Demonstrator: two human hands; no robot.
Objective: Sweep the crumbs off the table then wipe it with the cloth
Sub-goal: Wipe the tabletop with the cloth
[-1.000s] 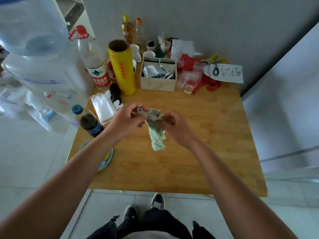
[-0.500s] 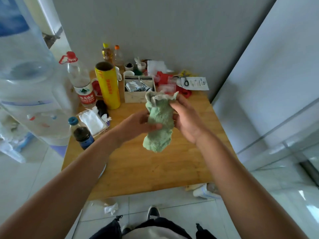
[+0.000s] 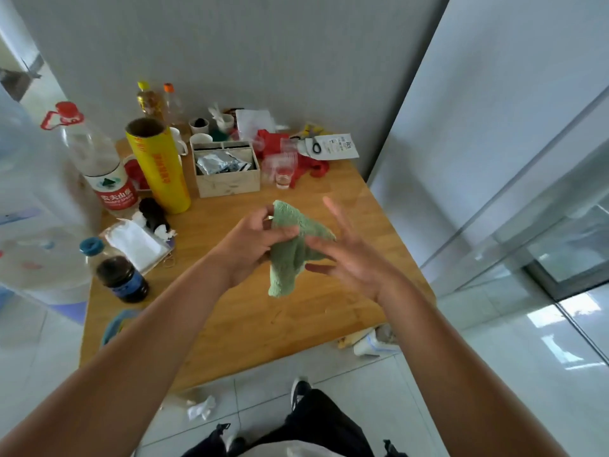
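Left hand (image 3: pixel 253 240) pinches the green cloth (image 3: pixel 291 245) between thumb and fingers, holding it in the air above the wooden table (image 3: pixel 230 311); the cloth hangs down in a loose fold. Right hand (image 3: pixel 349 255) is spread, fingers splayed and gripping nothing, its fingertips just touching the cloth's right side.

Clutter fills the far half of the table. At the left stand a big clear bottle with a red cap (image 3: pixel 95 159), a yellow roll of wrap (image 3: pixel 158 166) upright beside it, and a dark bottle with a blue cap (image 3: pixel 115 268) near the left edge. A white packet (image 3: pixel 138 242) lies between them. Red fabric (image 3: pixel 296 159), clear plastic cups (image 3: pixel 283 166) and a white card with scissors (image 3: pixel 329 146) sit at the far right. The near half of the table, under the hands, is bare wood. A blue plate (image 3: pixel 115 324) shows at the left edge, partly hidden by the left forearm. Crumpled tissue (image 3: pixel 201 407) lies on the floor tiles.

Half a second ago both hands gripped the cloth, bunched and raised higher; now the right one has let go and the cloth has opened out lower.

An open box (image 3: pixel 227 173) holds silver foil sachets (image 3: pixel 217 163). Behind it are 2 white cups (image 3: pixel 199 127), 1 with something dark inside
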